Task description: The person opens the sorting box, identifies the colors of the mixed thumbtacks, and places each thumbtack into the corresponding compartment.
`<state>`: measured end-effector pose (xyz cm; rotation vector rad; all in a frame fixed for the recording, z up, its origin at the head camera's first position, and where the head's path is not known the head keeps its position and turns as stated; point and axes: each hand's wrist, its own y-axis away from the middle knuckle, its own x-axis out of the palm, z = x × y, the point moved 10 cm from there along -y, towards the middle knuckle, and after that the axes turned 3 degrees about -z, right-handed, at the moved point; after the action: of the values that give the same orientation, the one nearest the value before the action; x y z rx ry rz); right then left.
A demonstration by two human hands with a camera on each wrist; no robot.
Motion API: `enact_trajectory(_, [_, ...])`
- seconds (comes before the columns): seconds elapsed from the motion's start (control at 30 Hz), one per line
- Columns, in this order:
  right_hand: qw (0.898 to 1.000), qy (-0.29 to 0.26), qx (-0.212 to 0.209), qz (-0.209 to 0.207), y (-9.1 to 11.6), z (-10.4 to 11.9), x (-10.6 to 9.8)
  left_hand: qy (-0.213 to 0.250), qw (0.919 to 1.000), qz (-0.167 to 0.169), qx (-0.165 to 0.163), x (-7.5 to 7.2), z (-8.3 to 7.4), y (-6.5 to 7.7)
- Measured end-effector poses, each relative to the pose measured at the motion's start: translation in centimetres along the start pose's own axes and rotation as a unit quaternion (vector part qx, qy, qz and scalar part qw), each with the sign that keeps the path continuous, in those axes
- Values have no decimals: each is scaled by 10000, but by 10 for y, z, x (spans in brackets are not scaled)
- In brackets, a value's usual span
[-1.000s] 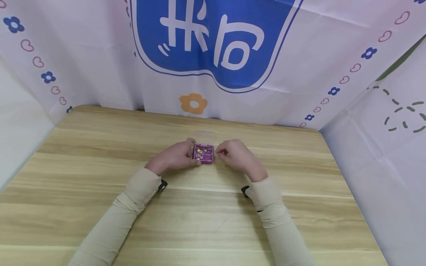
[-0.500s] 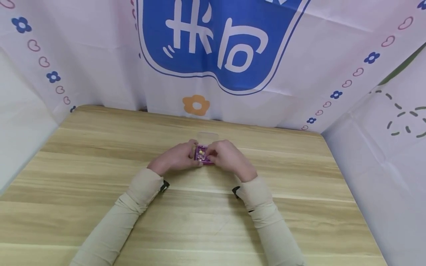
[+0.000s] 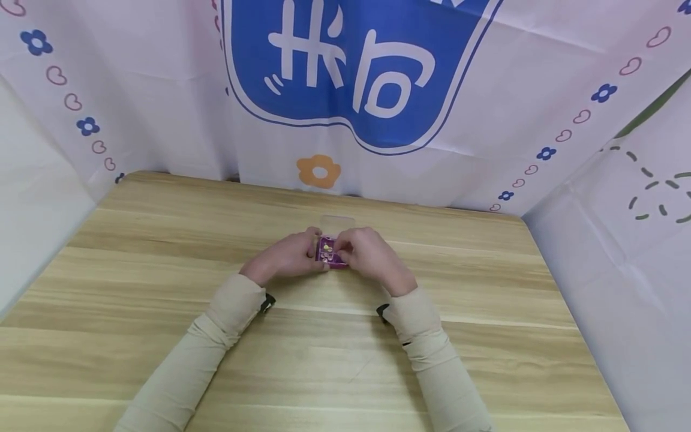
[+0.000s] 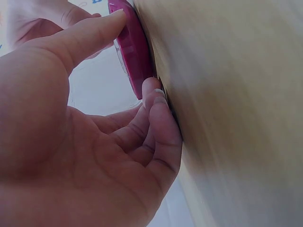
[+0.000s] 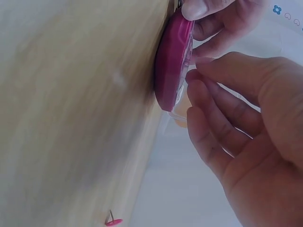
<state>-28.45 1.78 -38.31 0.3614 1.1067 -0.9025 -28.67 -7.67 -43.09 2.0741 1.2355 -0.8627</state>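
Observation:
A small magenta compartment box [image 3: 338, 266] lies on the table, its clear lid [image 3: 338, 222] laid back at the far side. Tiny yellow and pale pieces [image 3: 327, 247] sit in its left compartments. My left hand [image 3: 288, 255] holds the box at its left side, the thumb on the near wall and fingers around the back corner. Over the right half is my right hand [image 3: 369, 255], thumb and index fingertips close together right at the compartments. In the right wrist view those fingertips meet the open face of the box [image 5: 169, 66]; I cannot tell whether they pinch a piece.
A small pink piece with a thin metal pin [image 5: 113, 222] lies on the wooden table [image 3: 313, 360], seen in the right wrist view. Behind the table hangs a white cloth [image 3: 259, 150] with blue and orange prints. White sheets flank both sides.
My right hand has moved left from beside the box to over its right compartments, then stayed almost still. My left hand keeps its hold on the box. The head view has shifted slightly.

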Motion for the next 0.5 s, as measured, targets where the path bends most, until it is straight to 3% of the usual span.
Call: enact_trajectory(0.5, [9998,137,-110,-133,4,0,-8,-12,10000,-19,28,-1,-2,0])
